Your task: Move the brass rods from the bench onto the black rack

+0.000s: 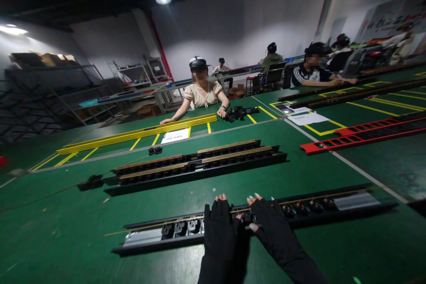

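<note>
A long black channel-shaped rail (pixel 166 242) lies across the green table in front of me, with a row of small black fittings (pixel 180 229) inside it. A thin brass rod (pixel 146 225) runs lengthwise along the rail and sticks out past its left end. My left hand (pixel 219 219), in a black fingerless glove, lies over the middle of the rail with its fingers stretched across the far edge. Just to its right, my right hand (pixel 268 215), gloved alike, rests on the rail with fingers extended and thumb apart. Both palms hide the parts beneath them.
Beyond lies another black rail assembly (pixel 199 171) with several brass rods. A yellow rail (pixel 140 133) is farther back, by a seated person (pixel 204 93). Red ladder-like rails (pixel 362 135) lie at right. A black part (pixel 91 182) with a trailing rod sits at left.
</note>
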Demonstrator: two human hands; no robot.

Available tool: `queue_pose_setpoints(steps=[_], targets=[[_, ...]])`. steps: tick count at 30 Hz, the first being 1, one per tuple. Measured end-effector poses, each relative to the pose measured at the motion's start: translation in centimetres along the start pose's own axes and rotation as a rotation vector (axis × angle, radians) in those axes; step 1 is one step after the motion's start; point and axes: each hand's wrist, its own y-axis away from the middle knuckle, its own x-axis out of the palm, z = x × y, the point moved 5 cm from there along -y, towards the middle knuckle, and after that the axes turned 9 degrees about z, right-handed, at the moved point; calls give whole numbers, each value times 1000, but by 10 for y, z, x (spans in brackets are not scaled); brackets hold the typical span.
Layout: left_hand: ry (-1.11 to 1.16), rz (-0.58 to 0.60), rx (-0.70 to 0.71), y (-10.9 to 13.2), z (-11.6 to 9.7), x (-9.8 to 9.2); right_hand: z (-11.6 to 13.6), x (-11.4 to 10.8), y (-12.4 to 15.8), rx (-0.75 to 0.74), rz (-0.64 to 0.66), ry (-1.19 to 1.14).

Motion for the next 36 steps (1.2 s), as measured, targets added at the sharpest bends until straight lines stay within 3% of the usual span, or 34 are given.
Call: queue_pose_setpoints(steps=[4, 12, 18, 30, 36], targets=[[5, 48, -9, 1, 5, 2, 3, 1, 0, 5, -11, 10], [-6, 89, -219, -4, 21, 0, 2, 5, 1, 24, 0, 1], [-57, 134, -250, -5, 28, -5, 2, 3, 1, 25, -38, 17], [-104, 211, -236, -1, 43, -8, -3, 14, 5, 7, 25, -8], [-118, 261, -332, -2, 61, -19, -6, 15, 6, -20, 14, 27]])
